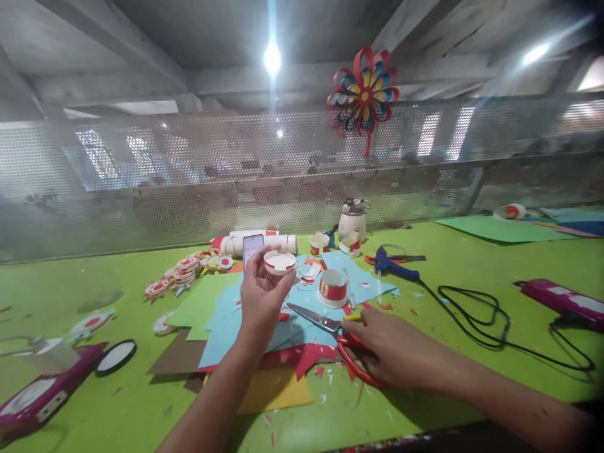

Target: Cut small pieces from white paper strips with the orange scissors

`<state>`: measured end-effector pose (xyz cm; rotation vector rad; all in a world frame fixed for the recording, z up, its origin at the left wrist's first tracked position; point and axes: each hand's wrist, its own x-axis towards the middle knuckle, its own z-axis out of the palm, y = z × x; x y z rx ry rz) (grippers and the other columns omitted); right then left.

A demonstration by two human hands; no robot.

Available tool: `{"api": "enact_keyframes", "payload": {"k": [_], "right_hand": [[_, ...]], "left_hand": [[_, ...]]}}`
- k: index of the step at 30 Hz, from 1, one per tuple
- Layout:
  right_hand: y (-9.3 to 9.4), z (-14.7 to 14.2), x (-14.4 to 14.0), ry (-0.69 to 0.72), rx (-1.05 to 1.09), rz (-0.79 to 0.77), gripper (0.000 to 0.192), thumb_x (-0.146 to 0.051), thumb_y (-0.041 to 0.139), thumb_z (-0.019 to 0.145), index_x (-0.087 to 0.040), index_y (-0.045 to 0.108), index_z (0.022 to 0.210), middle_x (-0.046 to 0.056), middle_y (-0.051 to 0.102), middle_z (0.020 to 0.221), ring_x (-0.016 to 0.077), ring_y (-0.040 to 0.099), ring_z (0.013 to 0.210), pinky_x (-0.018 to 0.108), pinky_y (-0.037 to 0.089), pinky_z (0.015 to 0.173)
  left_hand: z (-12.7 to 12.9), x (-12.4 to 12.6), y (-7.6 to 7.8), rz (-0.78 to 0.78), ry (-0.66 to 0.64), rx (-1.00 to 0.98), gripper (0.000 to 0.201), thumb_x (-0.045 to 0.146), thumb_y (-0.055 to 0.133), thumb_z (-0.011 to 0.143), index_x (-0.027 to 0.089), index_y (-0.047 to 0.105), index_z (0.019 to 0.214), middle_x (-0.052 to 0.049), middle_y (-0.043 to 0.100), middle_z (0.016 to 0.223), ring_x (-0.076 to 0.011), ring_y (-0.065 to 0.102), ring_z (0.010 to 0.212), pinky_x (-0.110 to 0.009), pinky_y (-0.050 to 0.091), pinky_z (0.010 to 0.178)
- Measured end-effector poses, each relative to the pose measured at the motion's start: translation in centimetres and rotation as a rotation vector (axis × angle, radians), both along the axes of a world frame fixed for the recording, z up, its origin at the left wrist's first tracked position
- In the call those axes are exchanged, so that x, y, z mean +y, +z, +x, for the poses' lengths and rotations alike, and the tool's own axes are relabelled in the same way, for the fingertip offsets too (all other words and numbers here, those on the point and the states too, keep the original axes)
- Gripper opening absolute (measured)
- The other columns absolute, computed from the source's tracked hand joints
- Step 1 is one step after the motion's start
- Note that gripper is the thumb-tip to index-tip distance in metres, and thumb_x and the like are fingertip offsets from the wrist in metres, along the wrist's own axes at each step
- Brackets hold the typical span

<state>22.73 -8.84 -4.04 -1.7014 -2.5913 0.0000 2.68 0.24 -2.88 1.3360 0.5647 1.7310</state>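
The left hand [261, 296], just left of frame centre, is raised off the table with its grip closed lightly around a small white paper ring with red patches [280, 262], pinched at the rim between thumb and fingertips. The ring is tilted toward the camera, seemingly so its upper edge and inside can be seen; nothing shows inside it. The right hand [394, 352], lower right of centre, lies low on the table, its grip curled on the red handles of a pair of scissors [330, 333]. Whether the fingers are through the loops cannot be told. The blades point up-left and rest flat on the paper, a little apart.

Under both hands lies a loose pile of coloured paper sheets [245, 327], blue on top, with green, brown, red and yellow beneath, strewn with red and white offcuts. Just above the blades a white paper cup with a red band [333, 287] stands upright on the blue sheet; its contents are not visible. A smaller cup [319, 243] stands further back, beside a white jar-like container [352, 219].

To the right, a blue glue gun [394, 265] lies on its side on the green table [472, 277], its black cord [491, 327] looping toward the right edge. At upper left of the pile sits a cluster of finished red-and-white discs [182, 272]. A paper flower [363, 94] hangs on the mesh screen above.
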Motion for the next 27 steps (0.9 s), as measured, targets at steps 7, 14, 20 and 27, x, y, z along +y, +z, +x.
{"api": "enact_keyframes", "payload": {"k": [7,14,20,27], "right_hand": [[-0.5,1.2,0.6,0.016,0.064,-0.099,0.049,-0.015,0.054,0.072,-0.024,0.051,0.12,0.012,0.059,0.092,0.0261,0.057,0.075,0.029,0.03,0.054],[-1.2,1.1,1.8,-0.064,0.147,-0.156,0.038,-0.018,0.058,0.068,-0.023,0.056,0.105,0.009,0.066,0.091,0.0259,0.06,0.076,0.027,0.032,0.055],[-0.3,0.9,1.7,-0.094,0.235,-0.138,0.023,-0.017,0.054,0.074,-0.022,0.059,0.096,0.008,0.068,0.091,0.0245,0.062,0.08,0.027,0.037,0.059],[1.5,2.2,0.1,-0.045,0.635,-0.288,0.04,-0.033,0.058,0.081,-0.024,0.055,0.12,0.008,0.067,0.104,0.0235,0.062,0.088,0.031,0.048,0.076]], "left_hand": [[-0.2,-0.6,0.5,0.137,0.012,0.069,0.052,0.017,0.071,0.07,0.023,0.05,0.117,-0.009,0.056,0.126,-0.0208,0.057,0.11,-0.035,0.045,0.097],[-0.3,-1.0,0.7,0.173,0.002,0.049,0.053,0.013,0.072,0.069,0.024,0.05,0.116,-0.009,0.053,0.129,-0.0228,0.054,0.115,-0.037,0.045,0.098],[-0.4,-0.8,0.8,0.1,-0.046,0.031,0.06,0.014,0.072,0.068,0.024,0.046,0.121,-0.01,0.054,0.127,-0.0235,0.056,0.111,-0.037,0.048,0.094],[-0.6,-0.5,0.9,-0.017,-0.082,-0.071,0.056,0.014,0.074,0.065,0.022,0.05,0.115,-0.01,0.055,0.126,-0.02,0.059,0.105,-0.031,0.049,0.09]]}}
